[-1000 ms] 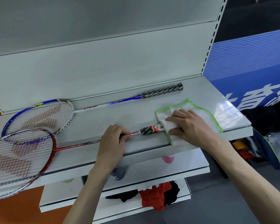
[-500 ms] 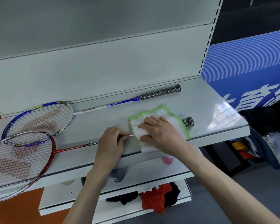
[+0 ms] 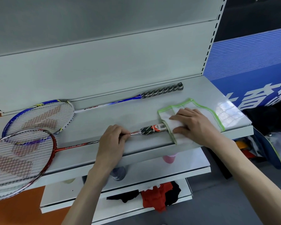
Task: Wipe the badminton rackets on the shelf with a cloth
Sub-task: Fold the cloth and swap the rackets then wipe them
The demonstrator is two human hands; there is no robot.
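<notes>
red racket head [image 3: 18, 158]: far left, hangs partly over shelf front edge, overlaps the blue racket's frame.
blue racket [image 3: 40, 117]: at the back along the wall panel, head left, black grip at right end; nobody touching it, no cloth on it.
shelf [image 3: 91, 122]: white metal, carries both rackets + cloth.
red racket shaft [image 3: 78, 144]: runs L→R along the front part of shelf, lying flat.
left hand [image 3: 111, 142]: on the shaft near the handle cone; fingers [image 3: 120, 132] curled, thumb & forefinger pinch the thin shaft to steady it.
red racket handle [image 3: 152, 128]: black/red wrap w/ barcode sticker shows between the two hands; the rest goes under the cloth, butt end hidden.
cloth [image 3: 206, 114]: white, green hem, draped over the handle end near shelf's right front corner.
right hand [image 3: 195, 125]: on top of cloth, fingers bent down & wrapped over the handle through the cloth; thumb on the near side. Grip looks firm, can't see underneath.
step: judging by this, wiping the red racket's handle, left hand as anchor.
next move calls for: prob. sliding cloth along the handle and shaft twd the head w/ left pinch holding firm so racket doesn't skid or roll off the edge; the blue racket looks still to do.
</notes>
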